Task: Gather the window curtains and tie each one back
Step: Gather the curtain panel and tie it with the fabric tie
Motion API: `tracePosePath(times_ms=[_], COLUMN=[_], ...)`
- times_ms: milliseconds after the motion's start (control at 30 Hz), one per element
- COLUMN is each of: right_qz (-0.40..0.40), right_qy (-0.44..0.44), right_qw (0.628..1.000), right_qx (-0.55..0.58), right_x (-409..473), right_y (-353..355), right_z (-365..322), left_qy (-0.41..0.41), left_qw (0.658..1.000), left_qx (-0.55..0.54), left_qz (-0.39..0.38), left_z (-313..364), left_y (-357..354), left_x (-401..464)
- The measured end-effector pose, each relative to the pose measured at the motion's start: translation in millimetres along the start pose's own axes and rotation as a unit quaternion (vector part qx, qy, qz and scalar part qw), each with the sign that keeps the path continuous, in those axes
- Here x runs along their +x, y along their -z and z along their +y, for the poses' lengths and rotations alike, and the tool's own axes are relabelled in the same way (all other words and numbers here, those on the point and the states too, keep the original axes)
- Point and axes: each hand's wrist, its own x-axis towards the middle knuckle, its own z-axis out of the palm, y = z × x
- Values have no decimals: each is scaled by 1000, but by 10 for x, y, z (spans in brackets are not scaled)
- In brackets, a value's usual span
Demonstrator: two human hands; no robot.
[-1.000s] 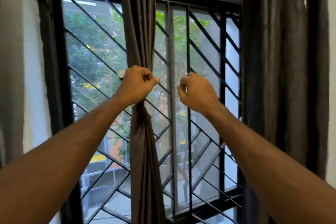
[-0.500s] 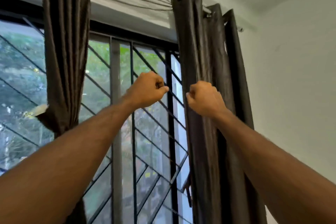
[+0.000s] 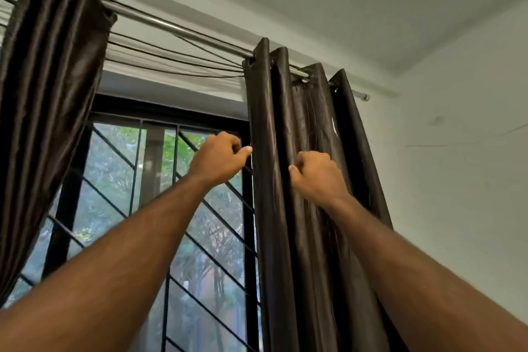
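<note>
Two dark brown satin eyelet curtains are hung on a silver metal curtain rod (image 3: 177, 28) above a black barred window (image 3: 200, 208). The left-hand dark curtain (image 3: 54, 94) is seen narrowing toward the lower left edge of the view, which suggests it has been gathered; whether it is tied cannot be told, since no tie is in view. The right-hand dark curtain (image 3: 303, 180) is bunched near the rod's right end but hangs straight and is judged untied. The left hand (image 3: 218, 160) is curled beside its inner edge and the right hand (image 3: 317, 174) is curled against its folds; whether cloth is actually pinched cannot be told. Gathering and tying of this curtain are judged to remain.
</note>
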Motion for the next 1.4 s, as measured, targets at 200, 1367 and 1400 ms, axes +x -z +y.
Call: tracePosePath(times_ms=[200,1367,1400], right_qz=[39,149,167], right_qy=[-14,-17,-24], right_qw=[999,924,925], right_qx=[33,353,341], right_x=[332,1999,1973], right_y=[-444,-1526,-1516], right_z=[305,681,666], left_qy=[77,42,38], left_qw=[990,952,953], left_qx=[114,238,231], left_qz=[28,188,190], left_z=[145,-636,-589], left_y=[-486,-516,-531], left_x=[260,1036,1074])
